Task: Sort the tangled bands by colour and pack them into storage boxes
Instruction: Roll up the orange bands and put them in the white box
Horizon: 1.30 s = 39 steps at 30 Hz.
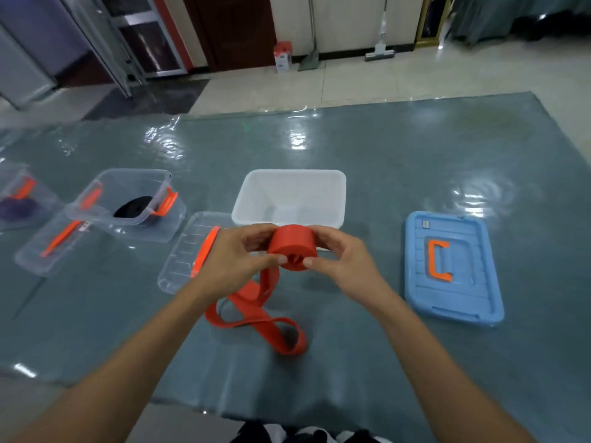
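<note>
Where tiles end, glossy grey-green mat.

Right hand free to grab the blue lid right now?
Probably not: the right hand and left hand both grip the red band roll. The path to the blue lid looks unobstructed.

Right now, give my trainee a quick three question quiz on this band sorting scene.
1. True or false: both hands grip the rolled part of the red band.
2. Which box holds the black band? A the white box, B the clear box with orange latches.
3. What lies right of the white box on the mat?

Key: 1 true: left hand and right hand pinch the roll, its tail trailing on the mat. 2 B, the clear box. 3 the blue lid.
</note>
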{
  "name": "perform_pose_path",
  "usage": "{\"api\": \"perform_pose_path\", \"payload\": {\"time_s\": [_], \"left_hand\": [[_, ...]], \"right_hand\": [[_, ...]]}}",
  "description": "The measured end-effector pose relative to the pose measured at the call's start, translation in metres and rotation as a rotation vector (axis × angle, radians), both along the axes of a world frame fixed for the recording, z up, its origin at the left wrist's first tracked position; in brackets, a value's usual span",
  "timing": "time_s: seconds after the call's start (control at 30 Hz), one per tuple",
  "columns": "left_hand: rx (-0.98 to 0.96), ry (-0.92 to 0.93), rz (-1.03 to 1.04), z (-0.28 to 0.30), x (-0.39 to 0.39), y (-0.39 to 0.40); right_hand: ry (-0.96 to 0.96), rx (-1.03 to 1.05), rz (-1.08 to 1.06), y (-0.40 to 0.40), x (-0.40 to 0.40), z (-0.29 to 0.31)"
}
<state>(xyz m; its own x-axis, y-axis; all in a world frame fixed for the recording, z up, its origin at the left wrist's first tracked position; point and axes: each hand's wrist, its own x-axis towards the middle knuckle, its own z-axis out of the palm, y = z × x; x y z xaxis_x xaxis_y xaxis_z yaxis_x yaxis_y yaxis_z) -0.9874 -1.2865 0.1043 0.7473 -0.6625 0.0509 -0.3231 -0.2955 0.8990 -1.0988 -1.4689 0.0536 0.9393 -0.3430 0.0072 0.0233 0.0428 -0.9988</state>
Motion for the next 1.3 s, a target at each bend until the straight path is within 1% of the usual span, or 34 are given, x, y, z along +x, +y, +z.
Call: {"api": "perform_pose_path", "payload": {"time_s": [0.03, 0.1, 0.17, 0.23, 0.27, 0.37, 0.43, 0.5, 0.6, 0.67, 0.7, 0.73, 0.77, 0.87, 0.93, 1.0, 1.03, 1.1, 1.2, 1.3], "left_hand": [[0.079, -0.072, -0.026, 0.002, -0.002, -0.001], [0.224, -0.199, -0.113, 0.006, -0.006, -0.005], [0.267, -0.258, -0.186, 0.01, -0.011, -0.01], [0.263, -0.283, -0.193, 0.013, -0.016, -0.015], [0.254, -0.28, -0.17, 0.013, -0.017, -0.017], [0.188, -0.207, -0.036, 0.011, -0.019, -0.017], [0.137, -0.179, 0.005, 0.012, -0.019, -0.019], [0.068, -0.131, 0.0, 0.014, -0.019, -0.021], [-0.034, -0.001, -0.01, 0.018, -0.016, -0.023], [-0.067, 0.084, -0.02, 0.019, -0.015, -0.025], [-0.06, 0.095, -0.028, 0.019, -0.016, -0.025], [-0.033, 0.065, -0.039, 0.018, -0.016, -0.026], [0.015, 0.007, -0.055, 0.017, -0.016, -0.025], [0.188, -0.194, -0.135, 0.016, -0.017, -0.025], [0.299, -0.344, -0.225, 0.016, -0.019, -0.026], [0.328, -0.415, -0.273, 0.017, -0.021, -0.027], [0.31, -0.41, -0.267, 0.017, -0.021, -0.027], [0.27, -0.373, -0.204, 0.016, -0.022, -0.025], [0.209, -0.286, -0.072, 0.01, -0.023, -0.02], [0.114, -0.184, -0.012, 0.003, -0.02, -0.013]], "right_hand": [[0.019, -0.151, 0.024, -0.005, -0.002, 0.001], [0.065, -0.333, 0.091, -0.011, -0.005, 0.007], [0.046, -0.479, 0.175, -0.013, -0.006, 0.014], [0.006, -0.552, 0.211, -0.013, -0.007, 0.017], [0.003, -0.531, 0.197, -0.013, -0.008, 0.018], [0.008, -0.352, 0.132, -0.018, -0.011, 0.02], [-0.014, -0.197, 0.106, -0.02, -0.012, 0.021], [-0.062, 0.017, 0.073, -0.023, -0.014, 0.022], [-0.085, 0.334, 0.067, -0.023, -0.02, 0.023], [-0.081, 0.465, 0.061, -0.021, -0.024, 0.019], [-0.075, 0.491, 0.049, -0.02, -0.024, 0.016], [-0.071, 0.461, 0.032, -0.019, -0.024, 0.012], [-0.075, 0.374, 0.015, -0.018, -0.024, 0.01], [-0.055, -0.077, 0.01, -0.022, -0.025, 0.006], [0.018, -0.291, 0.073, -0.023, -0.027, 0.01], [0.051, -0.488, 0.135, -0.023, -0.026, 0.017], [0.048, -0.535, 0.152, -0.023, -0.025, 0.019], [0.033, -0.522, 0.153, -0.022, -0.024, 0.024], [0.043, -0.447, 0.096, -0.024, -0.023, 0.026], [0.024, -0.248, 0.06, -0.032, -0.021, 0.026]]}}
